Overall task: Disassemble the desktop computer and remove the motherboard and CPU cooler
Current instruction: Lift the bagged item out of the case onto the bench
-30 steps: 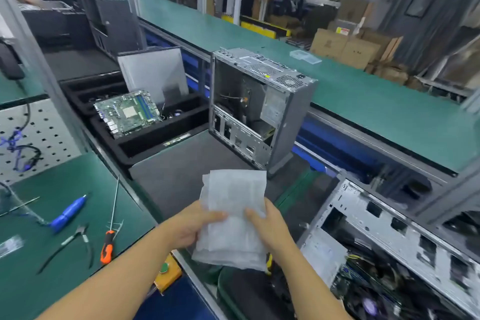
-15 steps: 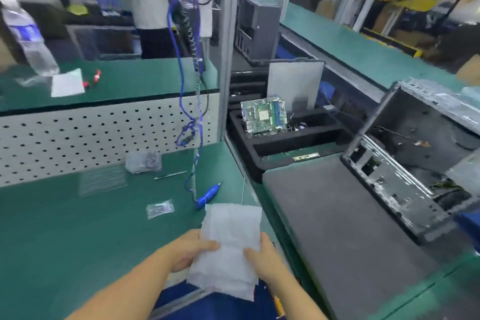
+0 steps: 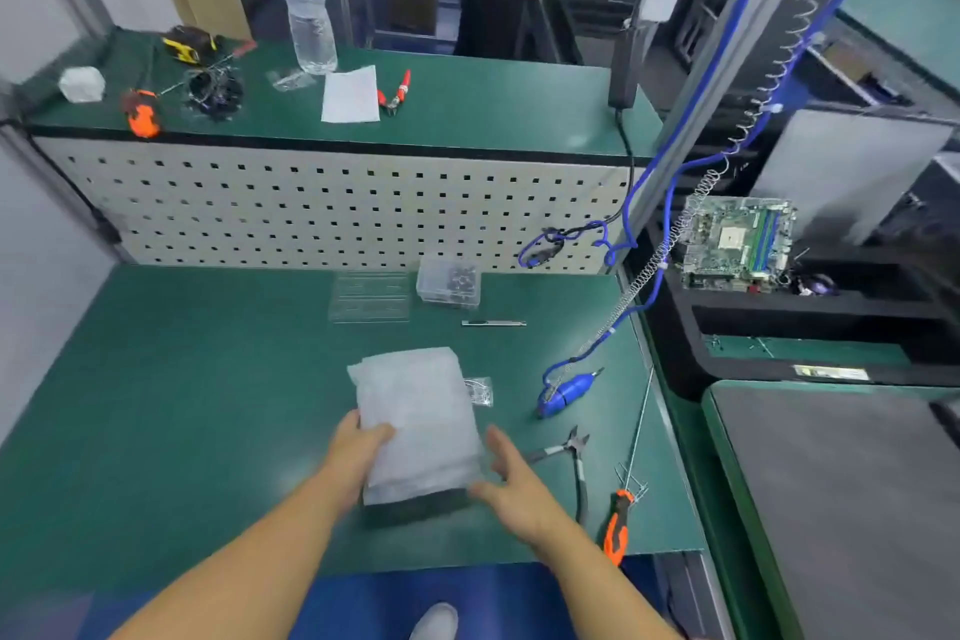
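Motherboard point(image 3: 737, 242) sits in black tray point(image 3: 810, 312) (far right) | left hand point(image 3: 358, 447) grips white foam bags point(image 3: 415, 411) at green bench point(image 3: 182, 379) | right hand point(image 3: 511, 483) fingers spread loose, holding nothing, beside the bags' edge.

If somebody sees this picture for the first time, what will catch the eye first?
Most likely the white foam bag in the centre, over the green mat, gripped by the left hand with the right hand open beside it. Next, the green motherboard in the black tray at the right.
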Demonstrator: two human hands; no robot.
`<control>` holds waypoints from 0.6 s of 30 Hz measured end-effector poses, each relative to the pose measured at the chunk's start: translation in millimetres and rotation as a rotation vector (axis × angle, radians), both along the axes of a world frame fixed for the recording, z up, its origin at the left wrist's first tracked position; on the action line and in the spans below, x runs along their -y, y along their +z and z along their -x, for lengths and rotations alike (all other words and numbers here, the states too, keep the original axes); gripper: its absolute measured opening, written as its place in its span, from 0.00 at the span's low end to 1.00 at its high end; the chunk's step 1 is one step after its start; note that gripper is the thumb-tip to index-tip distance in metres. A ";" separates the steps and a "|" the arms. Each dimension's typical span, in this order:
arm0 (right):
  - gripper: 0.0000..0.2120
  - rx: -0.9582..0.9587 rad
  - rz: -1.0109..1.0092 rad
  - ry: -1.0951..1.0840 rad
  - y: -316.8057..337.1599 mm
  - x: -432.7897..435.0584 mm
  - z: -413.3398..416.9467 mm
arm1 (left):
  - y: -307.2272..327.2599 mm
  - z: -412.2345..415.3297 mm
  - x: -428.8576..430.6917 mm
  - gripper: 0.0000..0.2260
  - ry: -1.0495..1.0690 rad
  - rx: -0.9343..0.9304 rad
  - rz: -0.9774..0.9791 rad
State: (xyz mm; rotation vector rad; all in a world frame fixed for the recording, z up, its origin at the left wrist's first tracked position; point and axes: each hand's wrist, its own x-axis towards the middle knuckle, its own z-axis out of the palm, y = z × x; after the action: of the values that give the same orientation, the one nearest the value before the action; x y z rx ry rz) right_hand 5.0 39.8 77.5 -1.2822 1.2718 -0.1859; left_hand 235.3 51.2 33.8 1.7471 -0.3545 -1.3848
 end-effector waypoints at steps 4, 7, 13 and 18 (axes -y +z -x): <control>0.36 -0.087 -0.028 0.028 -7.5 6.3 -14.8 | -4.4 -23.3 7.0 0.28 0.153 -0.111 -0.102; 0.33 -0.086 -0.062 -0.035 -11.3 6.0 -16.2 | -9.6 -19.7 4.5 0.28 0.058 0.029 -0.321; 0.26 -0.064 -0.058 -0.128 -5.7 7.3 13.1 | 14.6 33.9 22.2 0.08 -0.266 0.255 -0.212; 0.18 -0.011 -0.019 -0.326 16.3 4.0 63.7 | 41.4 104.9 45.3 0.04 -0.538 0.128 -0.066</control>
State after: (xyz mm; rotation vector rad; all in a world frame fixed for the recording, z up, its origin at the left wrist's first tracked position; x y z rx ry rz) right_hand -58.7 35.8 93.8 -1.0544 1.4839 -0.3978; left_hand 130.3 5.8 75.2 1.8789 -0.9103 -1.6681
